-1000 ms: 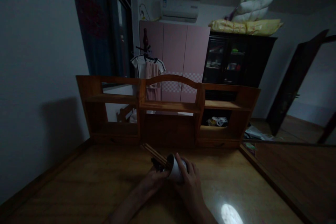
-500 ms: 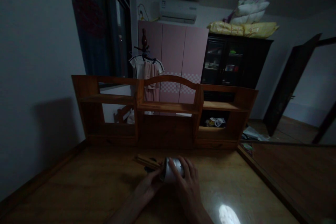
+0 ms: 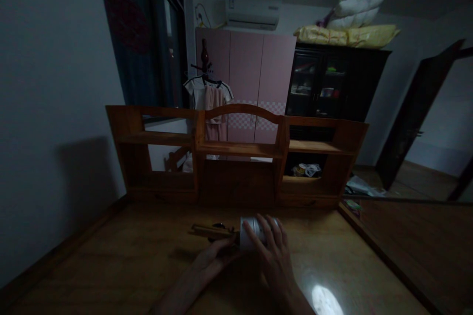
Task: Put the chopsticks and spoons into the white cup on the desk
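My right hand [image 3: 272, 253] is wrapped over a silvery cylindrical container [image 3: 248, 238], which lies tilted on its side above the tabletop with one end facing left. Close to that end, my left hand [image 3: 218, 256] is closed around a bundle of long thin wooden sticks [image 3: 207, 231]. They point left, and some dark rounded pieces [image 3: 219, 225] show among them; their exact kind is too dim to make out. The fingers of my left hand partly hide the sticks' right ends.
The wooden tabletop [image 3: 121, 256] has a raised edge on the right and a bright light reflection near the front. A wooden shelf unit [image 3: 240, 149] stands along its back, with small items [image 3: 306, 170] in the right compartment. A wall [image 3: 55, 108] borders the left side.
The container and my right hand have moved right. More of the stick bundle's right part shows between the container and my left hand. The camera view has shifted slightly.
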Tool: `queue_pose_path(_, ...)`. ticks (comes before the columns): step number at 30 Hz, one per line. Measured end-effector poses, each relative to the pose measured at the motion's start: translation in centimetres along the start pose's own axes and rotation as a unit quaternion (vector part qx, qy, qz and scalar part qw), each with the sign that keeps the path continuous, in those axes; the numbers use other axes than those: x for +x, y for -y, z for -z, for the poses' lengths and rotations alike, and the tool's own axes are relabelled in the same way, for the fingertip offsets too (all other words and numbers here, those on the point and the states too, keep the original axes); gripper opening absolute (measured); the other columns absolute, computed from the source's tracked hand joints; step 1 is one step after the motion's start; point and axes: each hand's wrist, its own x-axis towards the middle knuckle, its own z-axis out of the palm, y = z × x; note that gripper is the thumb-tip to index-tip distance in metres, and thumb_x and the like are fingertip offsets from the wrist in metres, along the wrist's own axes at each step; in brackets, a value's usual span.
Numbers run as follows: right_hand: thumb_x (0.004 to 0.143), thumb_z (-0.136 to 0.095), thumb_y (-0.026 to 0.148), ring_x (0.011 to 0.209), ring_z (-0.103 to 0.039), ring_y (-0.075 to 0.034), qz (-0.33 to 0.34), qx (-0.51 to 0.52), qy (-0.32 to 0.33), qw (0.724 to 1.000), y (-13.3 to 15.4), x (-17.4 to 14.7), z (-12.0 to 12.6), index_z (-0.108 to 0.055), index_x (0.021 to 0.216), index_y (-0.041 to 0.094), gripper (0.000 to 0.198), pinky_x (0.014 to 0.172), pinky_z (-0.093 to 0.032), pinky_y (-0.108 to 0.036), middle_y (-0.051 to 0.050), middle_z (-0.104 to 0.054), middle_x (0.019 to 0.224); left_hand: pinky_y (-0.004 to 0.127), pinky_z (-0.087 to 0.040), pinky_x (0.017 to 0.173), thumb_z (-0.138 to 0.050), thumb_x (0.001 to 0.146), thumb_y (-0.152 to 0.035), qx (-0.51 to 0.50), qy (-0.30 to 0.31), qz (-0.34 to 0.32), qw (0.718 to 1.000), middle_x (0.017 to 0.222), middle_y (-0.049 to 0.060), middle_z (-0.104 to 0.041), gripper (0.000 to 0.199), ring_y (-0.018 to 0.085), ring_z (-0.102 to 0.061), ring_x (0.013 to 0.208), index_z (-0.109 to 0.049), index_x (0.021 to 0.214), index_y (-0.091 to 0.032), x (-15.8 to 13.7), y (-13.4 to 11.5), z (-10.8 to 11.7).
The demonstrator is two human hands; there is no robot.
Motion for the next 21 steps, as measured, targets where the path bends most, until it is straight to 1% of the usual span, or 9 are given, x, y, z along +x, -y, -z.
queue_pose_path(2, 0.085, -0.058, 0.005, 0.138, -0.024, -0.035, 0.003, -0.006, 0.000, 1.000, 0.1, 0.1, 0.1, -0.027, 0.152, 0.034, 0.078, 0.110, -0.024, -0.060, -0.008, -0.022, 0.155, 0.041, -0.053, 0.090, -0.056, 0.093, -0.034, -0.028, 0.007, 0.020, 0.999, 0.125, 0.009, -0.058, 0.026, 0.022, -0.060, 0.105, -0.060, 0.115, -0.022, 0.2, 0.0, -0.2)
queue_pose_path(5, 0.084, -0.057, 0.005, 0.137, -0.025, -0.036, -0.002, -0.003, -0.002, 1.000, 0.0, 0.1, 0.2, -0.030, 0.151, 0.033, 0.078, 0.110, -0.025, -0.061, -0.009, -0.024, 0.154, 0.043, -0.052, 0.092, -0.059, 0.091, -0.032, -0.069, 0.020, 0.049, 0.996, 0.119, 0.008, -0.063, 0.023, 0.023, -0.061, 0.105, -0.063, 0.110, -0.019, 1.8, 0.2, -1.1)
queue_pose_path(8, 0.085, -0.055, 0.005, 0.136, -0.026, -0.036, -0.015, 0.001, -0.005, 1.000, -0.4, 0.1, 0.1, -0.032, 0.150, 0.033, 0.075, 0.109, -0.026, -0.061, -0.009, -0.026, 0.153, 0.043, -0.049, 0.097, -0.063, 0.086, -0.022, -0.104, 0.028, 0.070, 0.992, 0.100, 0.007, -0.071, 0.012, 0.029, -0.062, 0.109, -0.071, 0.094, -0.019, 3.5, 0.5, -2.0)
queue_pose_path(11, 0.087, -0.054, 0.006, 0.137, -0.026, -0.035, -0.026, 0.004, 0.003, 1.000, -0.8, 0.0, -0.2, -0.032, 0.150, 0.034, 0.072, 0.110, -0.025, -0.060, -0.009, -0.027, 0.152, 0.040, -0.047, 0.100, -0.064, 0.081, -0.013, -0.157, 0.025, 0.079, 0.984, 0.088, 0.007, -0.073, 0.013, 0.031, -0.059, 0.117, -0.073, 0.082, -0.021, 4.2, 0.9, -2.2)
queue_pose_path(14, 0.089, -0.055, 0.006, 0.137, -0.026, -0.034, -0.030, 0.001, 0.008, 1.000, -1.0, -0.2, -0.5, -0.032, 0.150, 0.035, 0.072, 0.111, -0.024, -0.060, -0.008, -0.027, 0.152, 0.038, -0.046, 0.101, -0.065, 0.076, -0.007, -0.259, 0.018, 0.102, 0.960, 0.086, 0.008, -0.074, 0.019, 0.030, -0.057, 0.120, -0.073, 0.082, -0.022, 4.3, 1.5, -1.8)
queue_pose_path(16, 0.089, -0.055, 0.006, 0.137, -0.026, -0.033, -0.032, -0.005, 0.010, 0.999, -1.1, -0.3, -0.7, -0.031, 0.150, 0.036, 0.072, 0.111, -0.024, -0.059, -0.008, -0.027, 0.152, 0.038, -0.047, 0.100, -0.065, 0.076, -0.005, -0.309, 0.016, 0.123, 0.943, 0.083, 0.006, -0.074, 0.022, 0.029, -0.059, 0.118, -0.073, 0.085, -0.023, 4.5, 2.0, -1.4)
queue_pose_path(18, 0.089, -0.054, 0.004, 0.137, -0.026, -0.032, -0.035, -0.010, 0.016, 0.999, -1.1, -0.3, -0.9, -0.030, 0.150, 0.037, 0.074, 0.111, -0.024, -0.059, -0.007, -0.028, 0.152, 0.038, -0.048, 0.099, -0.064, 0.077, -0.004, -0.330, 0.017, 0.134, 0.934, 0.083, 0.005, -0.074, 0.022, 0.028, -0.062, 0.113, -0.072, 0.087, -0.023, 4.7, 2.5, -1.2)
queue_pose_path(21, 0.088, -0.053, 0.003, 0.137, -0.026, -0.032, -0.037, -0.008, 0.020, 0.999, -1.1, -0.3, -1.1, -0.030, 0.150, 0.037, 0.075, 0.111, -0.024, -0.058, -0.007, -0.028, 0.151, 0.036, -0.049, 0.098, -0.064, 0.079, -0.004, -0.342, 0.021, 0.135, 0.930, 0.087, 0.006, -0.075, 0.020, 0.025, -0.066, 0.106, -0.071, 0.087, -0.020, 5.3, 3.3, -0.8)
